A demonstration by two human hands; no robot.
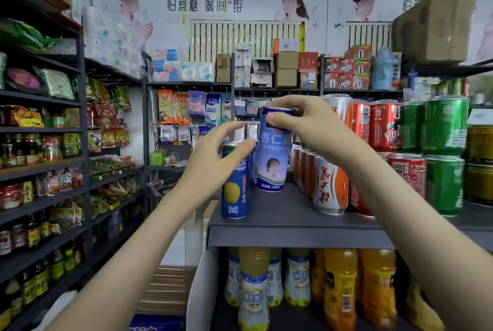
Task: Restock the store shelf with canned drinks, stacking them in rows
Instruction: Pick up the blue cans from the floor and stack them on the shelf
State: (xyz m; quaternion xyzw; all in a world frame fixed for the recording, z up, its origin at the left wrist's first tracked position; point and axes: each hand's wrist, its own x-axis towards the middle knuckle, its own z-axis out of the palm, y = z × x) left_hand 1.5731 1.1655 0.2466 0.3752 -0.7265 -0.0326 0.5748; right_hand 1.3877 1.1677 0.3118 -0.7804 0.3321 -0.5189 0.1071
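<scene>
A tall light-blue and white can [272, 160] stands upright at the left end of the grey shelf [280, 213]; whether its base touches the board I cannot tell. My right hand [301, 122] grips the rim of this can from above, thumb in front. Just left of it and nearer the shelf's front edge stands a dark blue can with a yellow fruit [236, 192]. My left hand [213, 160] hovers at this can's top, fingers loosely curved, thumb near the light-blue can, holding nothing.
Right of the two cans stand rows of orange-white cans [329, 186], stacked red cans [384, 125] and green cans [445, 125]. Orange drink bottles [340, 285] fill the shelf below. Snack shelves [40, 165] line the aisle's left side. A cardboard box [434, 29] sits high right.
</scene>
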